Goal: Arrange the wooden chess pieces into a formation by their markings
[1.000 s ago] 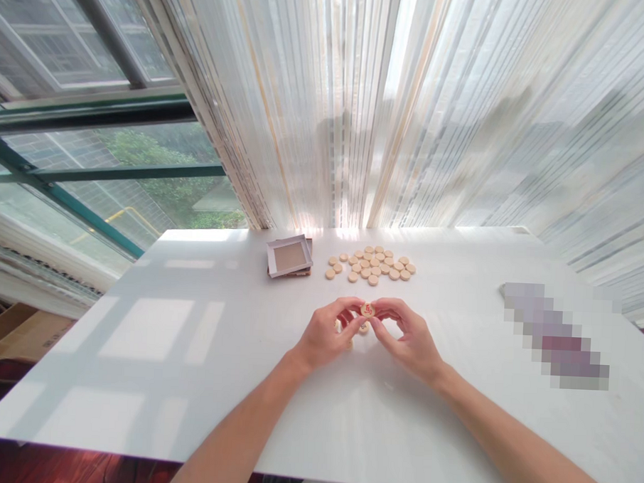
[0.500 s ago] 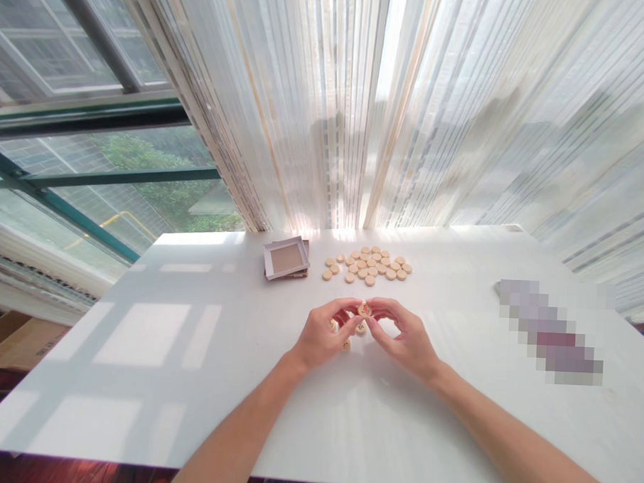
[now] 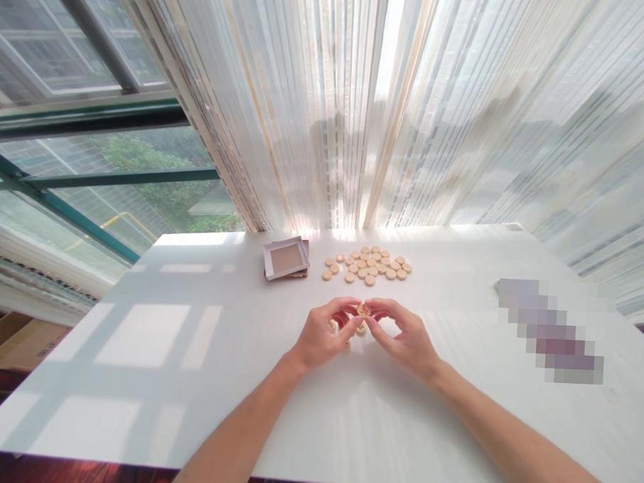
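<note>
Between the fingertips of my left hand (image 3: 323,335) and my right hand (image 3: 407,343) is a round Chinese chess piece (image 3: 364,311) with a red character facing me. Both hands pinch its rim from opposite sides, a little above the table. Just below it rests another chess piece (image 3: 361,328) with a dark character. One more marked chess piece (image 3: 332,325) shows partly behind my left fingers. A further piece (image 3: 346,346) by my left thumb is mostly covered by that hand.
Several plain-side-up chess pieces (image 3: 373,264) lie scattered toward the back of the white table (image 3: 197,407). Left of them sits a shallow open box (image 3: 287,257) on a brown one. A blurred-out object (image 3: 550,333) lies at the right. Striped curtains (image 3: 354,115) hang along the far edge.
The held piece has turned between my fingertips, so its red character now sits at a different angle. Both hands have stayed almost in place.
</note>
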Available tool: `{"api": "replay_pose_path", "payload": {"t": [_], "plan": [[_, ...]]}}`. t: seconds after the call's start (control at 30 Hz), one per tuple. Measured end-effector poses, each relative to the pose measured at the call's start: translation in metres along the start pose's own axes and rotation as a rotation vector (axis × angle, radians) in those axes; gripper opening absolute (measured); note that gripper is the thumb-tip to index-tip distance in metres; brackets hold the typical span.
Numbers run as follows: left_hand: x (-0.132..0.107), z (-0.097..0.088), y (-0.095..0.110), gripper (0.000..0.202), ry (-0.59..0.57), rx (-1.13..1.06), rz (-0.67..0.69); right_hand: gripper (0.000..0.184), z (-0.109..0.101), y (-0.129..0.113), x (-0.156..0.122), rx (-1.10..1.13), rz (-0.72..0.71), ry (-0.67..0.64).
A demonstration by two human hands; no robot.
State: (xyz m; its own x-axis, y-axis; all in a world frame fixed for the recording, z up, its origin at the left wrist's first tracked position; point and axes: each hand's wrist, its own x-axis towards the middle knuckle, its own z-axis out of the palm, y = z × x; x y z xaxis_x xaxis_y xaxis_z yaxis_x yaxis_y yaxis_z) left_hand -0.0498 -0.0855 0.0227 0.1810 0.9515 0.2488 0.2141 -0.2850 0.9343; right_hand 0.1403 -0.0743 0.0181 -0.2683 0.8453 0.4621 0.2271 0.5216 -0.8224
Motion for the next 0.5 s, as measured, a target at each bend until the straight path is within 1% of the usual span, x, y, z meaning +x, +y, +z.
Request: {"api": "replay_pose_path", "payload": {"t": [0.2,0.4,0.5], "plan": [[0.0005,-0.0004,0.0022,0.03,-0.014,0.003,-0.004,0.024,-0.0018,0.001,-0.0005,0.004,-0.009,-0.001],[0.0004,-0.0012,0.0046,0.03,-0.028,0.017,-0.01,0.02,-0.0021,-0.0009,0.0003,0.019,0.034,-0.004],[0.0003,-0.0014,0.0042,0.03,-0.005,0.033,-0.009,0.018,-0.0021,-0.0023,0.0007,0.032,0.054,-0.003]]}}
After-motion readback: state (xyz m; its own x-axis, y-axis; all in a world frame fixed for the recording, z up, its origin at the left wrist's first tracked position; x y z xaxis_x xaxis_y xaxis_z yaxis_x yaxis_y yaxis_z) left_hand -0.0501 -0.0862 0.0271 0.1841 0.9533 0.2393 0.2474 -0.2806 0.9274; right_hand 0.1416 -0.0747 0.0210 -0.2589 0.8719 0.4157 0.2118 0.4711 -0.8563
